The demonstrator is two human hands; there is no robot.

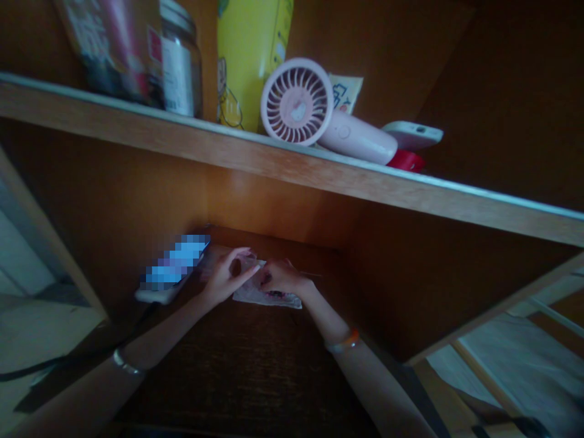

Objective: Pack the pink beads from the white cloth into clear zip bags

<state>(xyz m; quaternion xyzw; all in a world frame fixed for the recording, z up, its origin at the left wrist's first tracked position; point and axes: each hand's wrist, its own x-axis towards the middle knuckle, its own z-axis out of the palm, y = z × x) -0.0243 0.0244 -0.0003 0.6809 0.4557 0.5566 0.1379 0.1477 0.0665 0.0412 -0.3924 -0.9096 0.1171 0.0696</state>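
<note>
A small clear plastic bag [250, 296] lies on the dark wooden surface, with small dark and pinkish bits showing in or on it. My left hand [224, 278] reaches to the bag's left side; thumb and fingers are spread in a C shape, with no object visible between them. Over the right part of the bag, my right hand [286, 277] has its fingers curled down and pressed together. What they pinch is too dark and small to make out. Left of my hands, a phone with a blurred screen [177, 263] leans at a slant on a pale base.
A shelf edge [274, 159] crosses above my hands. On the shelf stand a pink handheld fan [298, 103], a yellow package [249, 61], a lidded jar [179, 67] and a white device [413, 134]. A black cable [59, 364] runs at left. Side panels enclose the compartment.
</note>
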